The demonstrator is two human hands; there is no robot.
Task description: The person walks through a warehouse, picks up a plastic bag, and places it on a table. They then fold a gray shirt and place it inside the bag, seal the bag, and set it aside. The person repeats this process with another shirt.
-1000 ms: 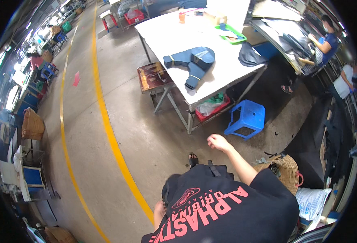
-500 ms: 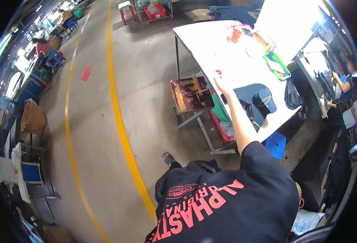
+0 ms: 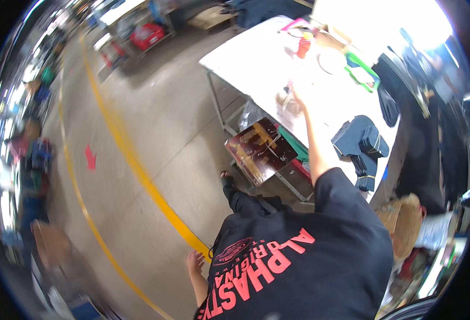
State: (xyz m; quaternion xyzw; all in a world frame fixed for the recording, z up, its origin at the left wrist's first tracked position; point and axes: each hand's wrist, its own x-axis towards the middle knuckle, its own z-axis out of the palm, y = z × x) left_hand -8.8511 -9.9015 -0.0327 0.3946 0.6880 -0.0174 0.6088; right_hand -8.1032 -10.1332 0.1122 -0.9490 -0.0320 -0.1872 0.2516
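My right arm stretches over the white table (image 3: 235, 53), and my right hand (image 3: 300, 98) is washed out by glare and blur. A pale, brownish see-through thing (image 3: 289, 103) lies right beside its fingers. Whether the hand grips it, I cannot tell. My left hand (image 3: 195, 261) hangs low at my side over the floor, fingers apart, with nothing in it. To the right of my right forearm, stacks of dark cut fabric pieces (image 3: 352, 138) lie on the table, bound with thin ties. Farther back stands a red bottle with a yellow cap (image 3: 303, 45).
A green plastic tray (image 3: 373, 80) and a cardboard box (image 3: 331, 40) sit at the table's far right. Below the table's left edge stands a stool with a taped brown top (image 3: 261, 150). A woven basket (image 3: 397, 224) is at my right. Yellow floor lines (image 3: 155, 197) run on the left.
My view has swung, and the table things appear shifted. The see-through thing now shows beside my right hand. My left hand has come into view at my side.
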